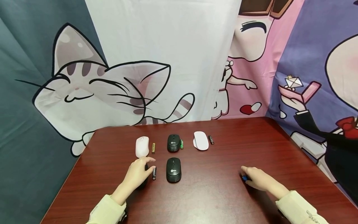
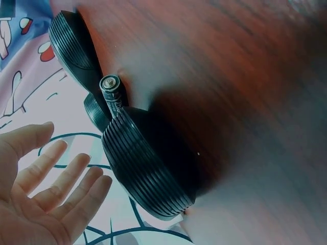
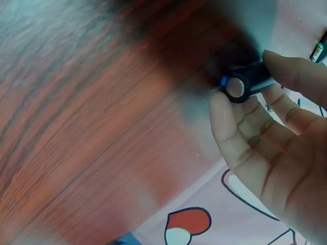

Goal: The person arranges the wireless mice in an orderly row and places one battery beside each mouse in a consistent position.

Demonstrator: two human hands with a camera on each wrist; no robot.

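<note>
My left hand [image 1: 135, 172] hovers over a black computer mouse [image 1: 143, 183] at the front left, partly hiding it. Its fingers are spread and loosely bent, and in the left wrist view they stand beside the ribbed side of that mouse [image 2: 148, 166] with nothing between them. Just right of it lies a dark battery [image 1: 154, 173], followed by a second black mouse [image 1: 173, 170]. Over at the right side of the table, my right hand [image 1: 258, 178] pinches a battery [image 3: 254, 80] between thumb and fingers. This battery is dark with a blue band near its flat silver end.
Along the back of the brown table [image 1: 212, 193] sit a pinkish-white mouse [image 1: 142, 147], a gold battery [image 1: 153, 148], a black mouse [image 1: 173, 142], a green battery [image 1: 181, 144], a white mouse [image 1: 200, 141] and a dark battery [image 1: 211, 140]. A printed cloth [image 1: 167, 31] hangs behind.
</note>
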